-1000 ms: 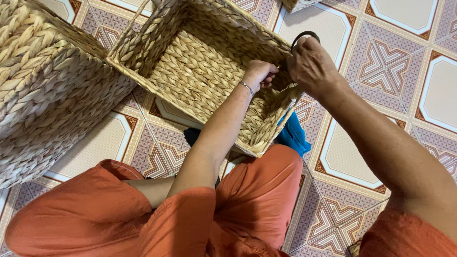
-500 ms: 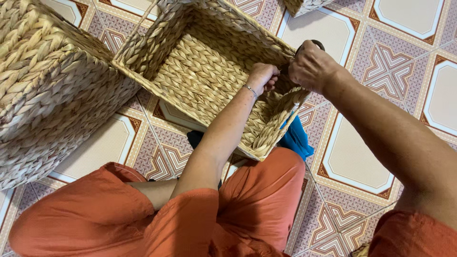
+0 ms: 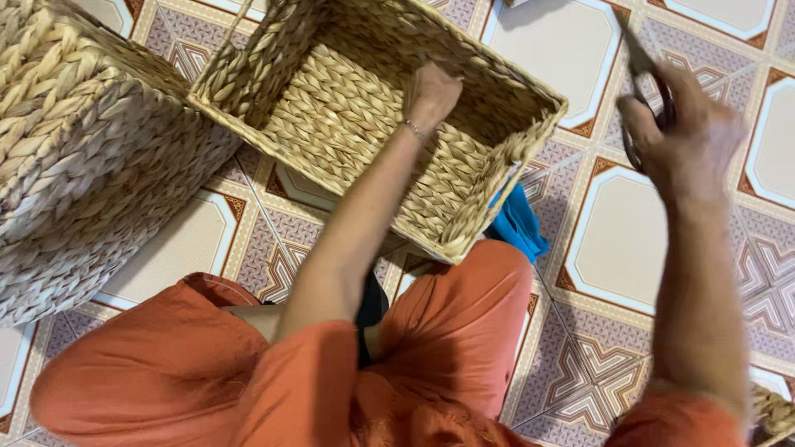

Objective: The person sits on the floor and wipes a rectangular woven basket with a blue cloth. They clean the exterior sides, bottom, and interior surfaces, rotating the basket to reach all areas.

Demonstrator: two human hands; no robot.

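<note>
At the far left of the frame a large woven basket (image 3: pixel 74 157) of pale braided fibre fills the edge, its side facing the camera. Just right of it, in the upper middle, a second open woven basket (image 3: pixel 364 124) of the same straw colour rests on the patterned floor tiles (image 3: pixel 613 248), rectangular, tilted so that its plaited bottom and inner walls show. The left hand (image 3: pixel 431 93) reaches inside this basket, fingers curled and pressed against the far inner wall; whether it grips anything there cannot be told. A thin bracelet (image 3: pixel 414 130) circles that wrist. Under the basket's lower right corner a bright blue cloth (image 3: pixel 517 225) peeks out, beside the orange trousers (image 3: pixel 447 331) in the lower middle. In the upper right, well apart from the basket, the right hand (image 3: pixel 683 136) is closed around dark scissors (image 3: pixel 642 66), fingers through the handles, blurred, blades pointing toward the top edge.
</note>
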